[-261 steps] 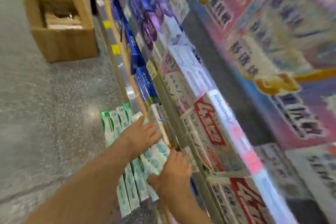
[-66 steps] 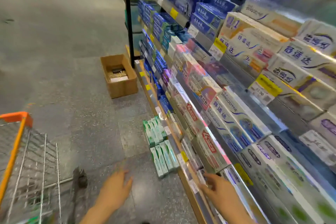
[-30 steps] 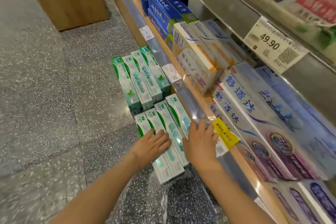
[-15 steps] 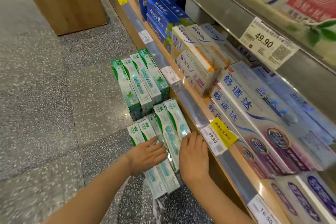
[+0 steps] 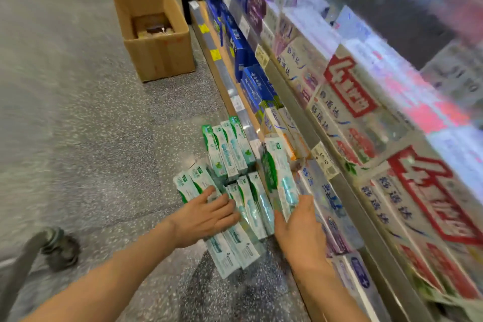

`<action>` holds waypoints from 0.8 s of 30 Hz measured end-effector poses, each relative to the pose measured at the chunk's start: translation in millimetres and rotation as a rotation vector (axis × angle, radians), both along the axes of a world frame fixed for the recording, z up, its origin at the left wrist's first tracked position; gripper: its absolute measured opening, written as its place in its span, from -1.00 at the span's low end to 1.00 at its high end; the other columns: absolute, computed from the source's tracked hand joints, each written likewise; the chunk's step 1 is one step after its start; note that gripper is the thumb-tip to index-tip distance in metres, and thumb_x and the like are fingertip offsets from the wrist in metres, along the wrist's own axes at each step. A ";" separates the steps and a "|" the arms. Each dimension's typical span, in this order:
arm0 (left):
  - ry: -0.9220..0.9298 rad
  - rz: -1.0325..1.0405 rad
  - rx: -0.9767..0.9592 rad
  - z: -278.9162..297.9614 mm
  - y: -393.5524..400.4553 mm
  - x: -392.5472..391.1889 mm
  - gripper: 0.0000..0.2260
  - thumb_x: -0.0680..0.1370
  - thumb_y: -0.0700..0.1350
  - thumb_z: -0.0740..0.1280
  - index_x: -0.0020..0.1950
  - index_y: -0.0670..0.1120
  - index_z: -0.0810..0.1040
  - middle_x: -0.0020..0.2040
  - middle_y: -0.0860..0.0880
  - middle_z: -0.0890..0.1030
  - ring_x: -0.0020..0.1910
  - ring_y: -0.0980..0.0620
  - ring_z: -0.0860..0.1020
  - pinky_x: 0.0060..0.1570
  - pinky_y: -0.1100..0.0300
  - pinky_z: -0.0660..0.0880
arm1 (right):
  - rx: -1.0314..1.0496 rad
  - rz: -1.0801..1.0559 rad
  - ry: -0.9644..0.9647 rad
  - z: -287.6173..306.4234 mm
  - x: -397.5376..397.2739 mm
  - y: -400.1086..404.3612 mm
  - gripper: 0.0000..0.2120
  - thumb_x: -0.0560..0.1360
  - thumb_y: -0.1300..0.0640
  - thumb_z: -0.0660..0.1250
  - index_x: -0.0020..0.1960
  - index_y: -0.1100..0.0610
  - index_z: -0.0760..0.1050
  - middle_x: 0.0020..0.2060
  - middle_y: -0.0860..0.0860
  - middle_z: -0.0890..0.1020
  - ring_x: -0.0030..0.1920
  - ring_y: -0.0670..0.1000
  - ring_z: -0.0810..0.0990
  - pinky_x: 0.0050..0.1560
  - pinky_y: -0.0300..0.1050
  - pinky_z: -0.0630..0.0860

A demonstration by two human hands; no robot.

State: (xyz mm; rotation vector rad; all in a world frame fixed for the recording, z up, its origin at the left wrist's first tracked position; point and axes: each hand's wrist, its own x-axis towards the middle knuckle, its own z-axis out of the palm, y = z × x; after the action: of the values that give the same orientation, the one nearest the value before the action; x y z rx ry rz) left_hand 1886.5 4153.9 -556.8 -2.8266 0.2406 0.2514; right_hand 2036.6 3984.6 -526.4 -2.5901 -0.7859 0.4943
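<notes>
I've got the right hand (image 5: 300,230) curled round the low end of one box (image 5: 279,178), centre-right, its long axis pointing up and away along the shelf (image 5: 227,83). Left hand (image 5: 206,214) lies flat on the floor stack (image 5: 235,240) just left. The right is nearer the shelf, I reckon.

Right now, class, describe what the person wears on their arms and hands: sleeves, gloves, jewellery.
The left forearm and right forearm are bare to the frame's edge, no sleeve showing. The left hand and right hand wear no gloves; no watch, bracelet or ring is visible, though blur softens fine detail.
</notes>
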 end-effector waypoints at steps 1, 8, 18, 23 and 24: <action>-0.013 -0.009 0.011 49.1 2.5 -4.8 -0.16 0.10 0.03 0.59 0.29 -0.12 0.33 0.17 -0.14 0.39 0.15 -0.13 0.38 0.12 -0.10 0.49 | 0.025 -0.011 0.068 42.0 -2.2 2.9 -0.56 0.53 0.00 0.30 0.25 0.16 0.19 0.02 0.10 0.51 -0.07 0.17 0.58 -0.24 -0.06 0.39; -0.123 -0.151 0.183 384.9 1.1 -57.8 -0.36 0.27 -0.03 0.51 0.27 -0.01 0.31 0.24 -0.08 0.43 0.23 -0.07 0.42 0.19 -0.12 0.42 | 0.356 0.057 0.525 340.1 -43.0 16.1 -0.53 0.25 0.05 0.49 0.00 0.06 0.29 -0.06 0.04 0.52 -0.10 0.00 0.53 -0.10 -0.13 0.50; -0.255 -0.007 0.414 670.6 -83.5 -224.8 -0.58 0.53 -0.20 0.20 0.37 0.00 0.25 0.25 -0.07 0.37 0.29 -0.07 0.35 0.30 -0.14 0.18 | 0.519 0.639 1.190 604.8 -172.0 -16.4 -0.49 0.10 0.16 0.51 0.04 0.15 0.54 -0.22 -0.06 0.71 -0.20 -0.17 0.67 -0.24 -0.37 0.52; -0.186 0.129 0.435 724.3 -152.1 -324.9 -0.48 0.43 -0.18 0.36 0.33 0.04 0.27 0.27 -0.04 0.37 0.31 -0.05 0.36 0.35 -0.13 0.19 | 0.424 0.748 1.621 631.4 -256.5 -54.7 -0.34 0.17 0.17 0.50 0.27 0.18 0.49 0.13 0.26 0.60 0.12 0.28 0.59 0.05 0.12 0.57; -0.178 0.160 0.431 730.4 -166.4 -347.8 -0.49 0.43 -0.15 0.38 0.33 0.05 0.28 0.27 -0.04 0.37 0.32 -0.05 0.35 0.36 -0.15 0.19 | 0.404 0.748 1.731 633.4 -276.2 -64.0 -0.37 0.18 0.21 0.50 0.25 0.18 0.53 0.14 0.29 0.59 0.13 0.31 0.58 0.05 0.17 0.56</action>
State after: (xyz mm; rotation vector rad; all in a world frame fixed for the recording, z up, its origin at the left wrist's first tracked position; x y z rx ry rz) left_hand 1538.7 3987.4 173.5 -2.4203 -0.0736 0.0712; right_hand 1760.4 3920.6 107.0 -0.6862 -0.8558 1.9925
